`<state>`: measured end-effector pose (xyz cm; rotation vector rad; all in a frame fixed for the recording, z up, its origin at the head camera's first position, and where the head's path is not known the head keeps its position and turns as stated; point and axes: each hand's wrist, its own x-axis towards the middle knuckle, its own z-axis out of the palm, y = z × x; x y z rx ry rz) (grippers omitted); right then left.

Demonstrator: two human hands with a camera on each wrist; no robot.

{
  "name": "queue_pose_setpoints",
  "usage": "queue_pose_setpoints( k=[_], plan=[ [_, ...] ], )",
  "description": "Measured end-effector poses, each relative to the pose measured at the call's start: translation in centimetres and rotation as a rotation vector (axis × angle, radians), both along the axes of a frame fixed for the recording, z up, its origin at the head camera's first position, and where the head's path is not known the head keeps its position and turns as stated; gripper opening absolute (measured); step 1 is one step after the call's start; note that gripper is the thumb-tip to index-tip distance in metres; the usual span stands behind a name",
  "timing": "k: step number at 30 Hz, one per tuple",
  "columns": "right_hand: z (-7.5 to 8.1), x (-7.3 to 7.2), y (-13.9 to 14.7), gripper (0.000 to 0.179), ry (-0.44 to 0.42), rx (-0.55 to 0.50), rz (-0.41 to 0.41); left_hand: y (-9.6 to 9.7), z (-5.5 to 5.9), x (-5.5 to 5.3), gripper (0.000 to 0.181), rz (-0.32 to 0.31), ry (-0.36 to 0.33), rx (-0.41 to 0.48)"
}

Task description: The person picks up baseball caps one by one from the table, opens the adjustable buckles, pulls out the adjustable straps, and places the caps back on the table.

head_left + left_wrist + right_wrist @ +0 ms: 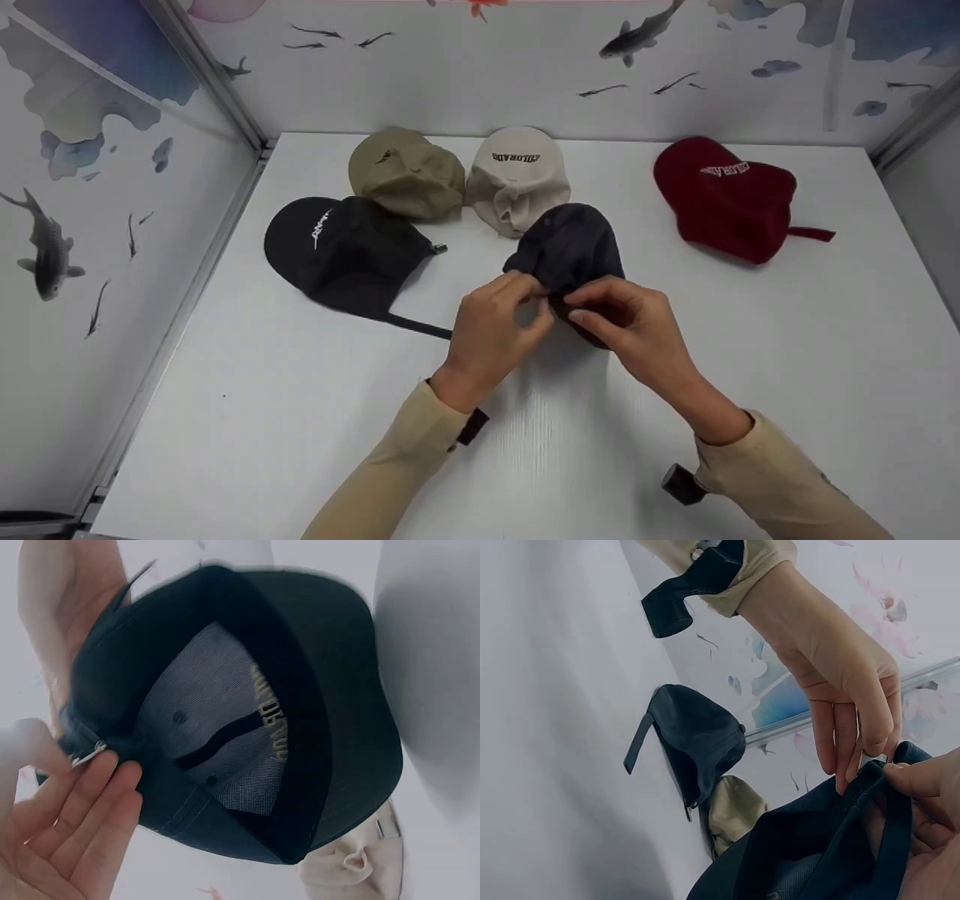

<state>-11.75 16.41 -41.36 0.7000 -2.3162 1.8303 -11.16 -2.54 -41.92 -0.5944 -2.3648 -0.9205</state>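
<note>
A navy baseball cap (pixel 574 244) is held between both hands over the white table. In the left wrist view its mesh-lined inside (pixel 217 712) faces the camera, and its brim (pixel 356 712) points right. My left hand (pixel 499 322) pinches the back of the cap at a metal buckle (pixel 88 755), between thumb and fingers. Close beside it, my right hand (pixel 630 322) pinches the back strap (pixel 894 836), thumb against fingertips. A thin strap end (pixel 139 581) sticks out near the right hand in the left wrist view.
A black cap (pixel 345 259) with its strap stretched out lies left. An olive cap (pixel 405 172) and a beige cap (pixel 521 169) sit at the back, the beige one just behind the navy cap. A dark red cap (pixel 724 199) lies at right. Printed panels (pixel 480 75) wall the table.
</note>
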Motion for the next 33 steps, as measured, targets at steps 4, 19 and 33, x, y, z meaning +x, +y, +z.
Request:
queue_pose_setpoints(
  k=[4, 19, 33],
  plan=[
    [-0.03, 0.00, 0.13, 0.017, -0.018, -0.003, -0.007, -0.35, 0.19, -0.12, 0.006, -0.036, -0.052, 0.038],
    [0.15, -0.34, 0.61, 0.014, -0.116, -0.055, -0.005, -0.72, 0.49, -0.45, 0.010, -0.129, -0.295, 0.323],
    [-0.07, -0.34, 0.14, 0.029, -0.007, 0.059, -0.033, -0.50, 0.51, -0.27, 0.010, -0.173, -0.354, 0.392]
  ],
)
